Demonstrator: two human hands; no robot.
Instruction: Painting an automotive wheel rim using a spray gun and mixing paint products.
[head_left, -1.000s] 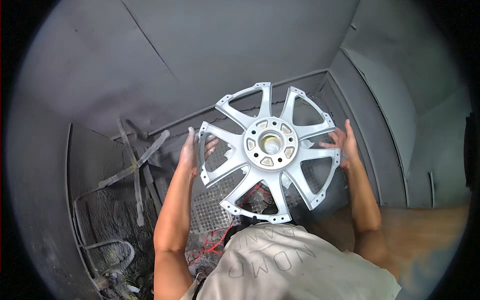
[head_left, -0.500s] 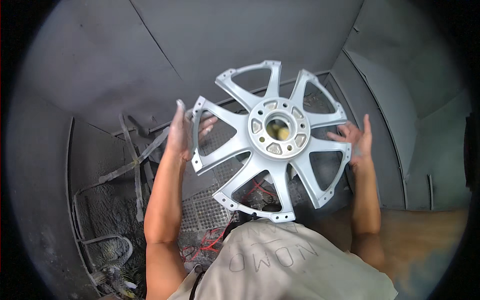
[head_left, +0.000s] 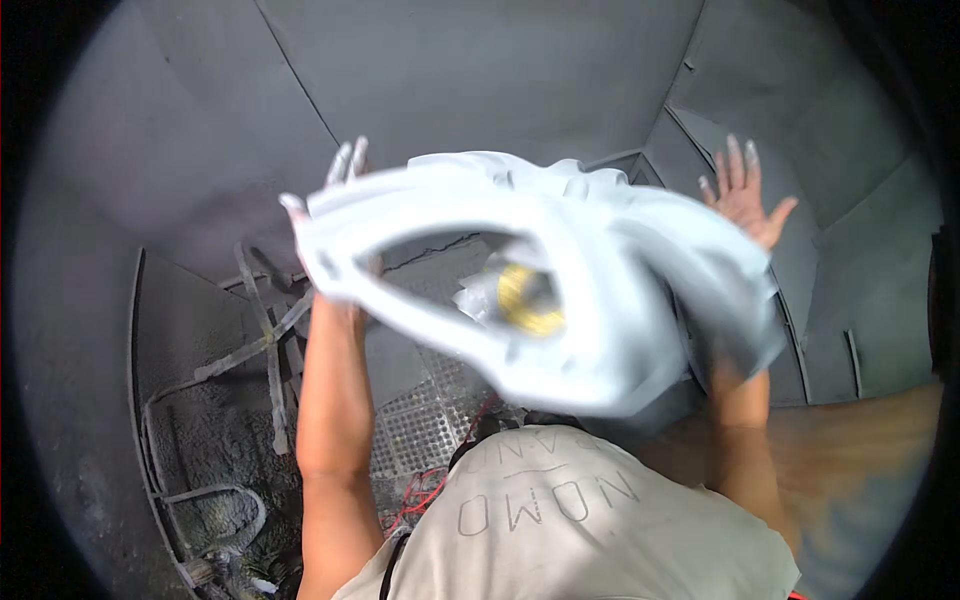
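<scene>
A silvery-white spoked wheel centre (head_left: 610,300) is tilted steeply in front of my chest and smeared by motion. My left hand (head_left: 345,165) is at its left edge, thumb and fingertips stretched out past the rim, the palm hidden behind it. On the far right side, my right hand (head_left: 745,205) is open with its fingers spread; the wheel's edge covers the wrist below. How far either palm bears the wheel's weight cannot be seen. Pale dust whitens the fingertips. Through a gap between spokes shows a yellow ring (head_left: 530,300) with pale jagged pieces beside it.
Grey sheet-metal walls (head_left: 480,80) enclose the space. Dusty coated bars (head_left: 270,335) form a frame at the left. Below are a perforated floor grate (head_left: 405,430) and a red hose or cable (head_left: 415,495). A bent pipe (head_left: 250,500) lies low at the left.
The wheel centre has swung from facing me, hub in view, to a steep tilt with one spoke opening nearest me. Both hands have moved up; the right one's fingers have spread.
</scene>
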